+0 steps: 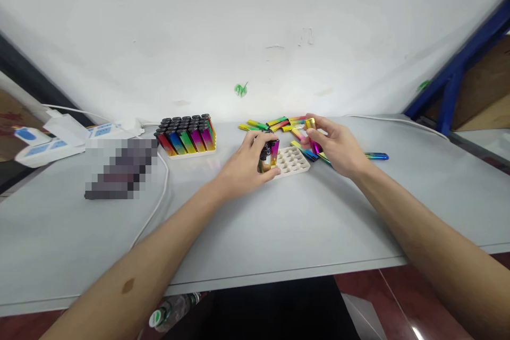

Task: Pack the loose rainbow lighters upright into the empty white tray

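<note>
White tray (297, 163): centre of the frame, open cells showing on its right.
Left hand (244, 167): curled around black-topped lighters (274, 153) at that tray's left end.
Right hand (338, 144): pinching a gold-and-magenta lighter (309, 124), perhaps two; fingers hide part.
Loose lighters (278, 121): lying above and right of the tray.

Hidden behind left hand (247, 167): parts of white tray (295, 171) and upright lighters (274, 154). Pixelated beyond recognition: dark item (123, 167) at left. Cut off by frame edges: forearms (159, 249), bench (287, 234).
</note>
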A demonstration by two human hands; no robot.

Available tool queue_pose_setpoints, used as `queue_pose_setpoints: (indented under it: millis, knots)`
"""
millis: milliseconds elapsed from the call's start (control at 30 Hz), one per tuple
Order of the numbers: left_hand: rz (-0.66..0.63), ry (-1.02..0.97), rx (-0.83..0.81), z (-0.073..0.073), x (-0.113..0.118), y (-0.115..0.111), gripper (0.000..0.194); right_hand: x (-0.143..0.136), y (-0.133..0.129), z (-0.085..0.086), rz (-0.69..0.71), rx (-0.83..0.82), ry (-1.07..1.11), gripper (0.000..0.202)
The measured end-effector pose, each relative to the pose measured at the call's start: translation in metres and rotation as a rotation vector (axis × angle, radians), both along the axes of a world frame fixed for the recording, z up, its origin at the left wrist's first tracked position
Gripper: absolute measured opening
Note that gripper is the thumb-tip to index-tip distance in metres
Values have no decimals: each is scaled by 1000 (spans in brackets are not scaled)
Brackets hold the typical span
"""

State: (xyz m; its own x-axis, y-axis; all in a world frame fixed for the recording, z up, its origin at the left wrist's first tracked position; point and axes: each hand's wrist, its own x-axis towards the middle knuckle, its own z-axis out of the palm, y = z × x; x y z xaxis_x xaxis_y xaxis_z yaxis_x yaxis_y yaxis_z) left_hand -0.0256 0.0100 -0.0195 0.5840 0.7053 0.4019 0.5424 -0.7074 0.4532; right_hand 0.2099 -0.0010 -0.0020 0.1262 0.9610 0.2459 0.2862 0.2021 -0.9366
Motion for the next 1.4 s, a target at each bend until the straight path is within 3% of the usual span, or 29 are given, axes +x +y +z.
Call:
queue_pose_setpoints:
  millis: [233, 467, 567, 733, 967, 1167, 1300, 1400]
  knots:
    - [-2, -4, -1, 0, 0, 0, 57, -1, 2, -3, -74, -11, 17, 26]
    - [-3, -9, 18, -1, 0, -1, 62, 6, 6, -6, -18, 37, 156, 35]
    - [-10, -19, 25, -1, 0, -1, 63, 6, 6, -3, 38, -5, 181, 23]
    - [-12, -6, 26, -1, 0, 1, 52, 1, 2, 4, -5, -83, 306, 12]
    - [-10, -23, 25, -2, 1, 1, 54, -5, -2, 4, 40, -128, 311, 29]
    - [4, -32, 26, -3, 2, 1, 55, -6, 0, -2, 37, -63, 222, 25]
    - [7, -30, 18, -3, 2, -1, 55, -7, -1, 0, 76, -92, 288, 25]
    - [4, -31, 12, -3, 2, -1, 55, -6, -2, 2, 76, -143, 313, 40]
